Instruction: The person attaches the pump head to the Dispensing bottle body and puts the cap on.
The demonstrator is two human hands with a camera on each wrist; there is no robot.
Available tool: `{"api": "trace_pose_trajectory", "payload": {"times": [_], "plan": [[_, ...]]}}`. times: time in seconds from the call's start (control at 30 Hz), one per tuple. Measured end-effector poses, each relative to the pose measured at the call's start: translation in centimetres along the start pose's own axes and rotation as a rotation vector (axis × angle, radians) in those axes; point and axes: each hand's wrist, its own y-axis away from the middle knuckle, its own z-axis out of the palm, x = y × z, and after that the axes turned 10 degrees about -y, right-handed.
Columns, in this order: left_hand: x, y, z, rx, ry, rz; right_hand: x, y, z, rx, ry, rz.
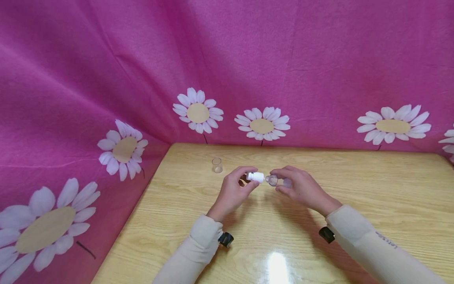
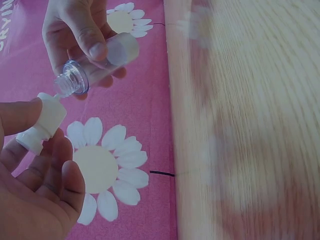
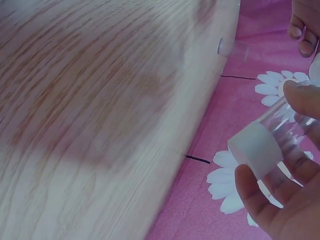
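My left hand [image 1: 232, 192] pinches a white pump head [image 1: 257, 177] between thumb and fingers. Facing it, the right hand [image 1: 302, 188] grips a clear bottle [image 1: 272, 180] lying roughly sideways in the air. In the left wrist view, the bottle's threaded neck [image 2: 64, 84] points at the white pump head [image 2: 52, 114], very close to it; whether they touch I cannot tell. The bottle's white bottom end [image 3: 257, 148] shows in the right wrist view, fingers curled round the clear body. Both things are held above the table.
A clear cap [image 1: 217, 165] stands on the wooden table [image 1: 184, 221], left of and beyond the left hand. Pink cloth [image 1: 319, 71] with white flowers hangs behind the table and along its left side. A dark camera band sits on each wrist.
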Motion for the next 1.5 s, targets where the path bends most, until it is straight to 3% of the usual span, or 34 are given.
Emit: {"api": "trace_pose_trajectory", "payload": {"times": [0.47,0.73,1.0,1.23,1.5], "plan": [[-0.4,0.1,0.6,-0.036,-0.013,0.018,-0.3,0.0,0.5,-0.018,0.032,0.009],[-0.3,0.3,1.1,-0.013,-0.043,0.061,-0.3,0.0,1.0,-0.033,0.063,0.001],[-0.3,0.3,1.2,0.018,-0.061,0.039,-0.5,0.1,1.3,-0.017,0.14,-0.038],[-0.3,0.4,1.1,-0.014,-0.024,-0.021,-0.9,0.1,1.3,-0.036,0.147,-0.028],[-0.2,0.2,1.4,-0.073,-0.011,-0.001,-0.7,0.4,1.0,-0.04,0.117,0.01]]}}
